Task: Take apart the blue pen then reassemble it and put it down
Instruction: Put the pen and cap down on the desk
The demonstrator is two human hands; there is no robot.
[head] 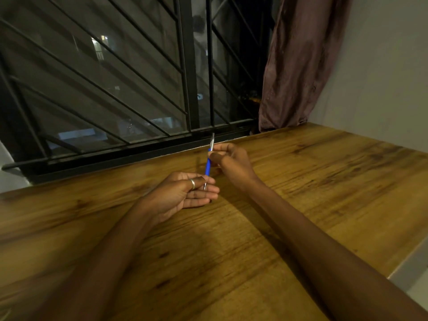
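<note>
The blue pen (pixel 208 166) is held between both hands above the wooden table (pixel 301 181), tilted almost upright. Its silver top end points toward the window and its silver tip points down into my left palm. My right hand (pixel 231 162) pinches the upper part, where the blue barrel meets the silver section. My left hand (pixel 185 193), with a ring on the thumb, pinches the lower end near the tip with thumb and fingers. The pen looks to be in one piece; the joints under my fingers are hidden.
The table runs up to a dark window with black metal bars (pixel 185 66) at the back. A brownish curtain (pixel 301 61) hangs at the back right beside a pale wall (pixel 382 89). The table's right edge (pixel 405 258) drops off nearby.
</note>
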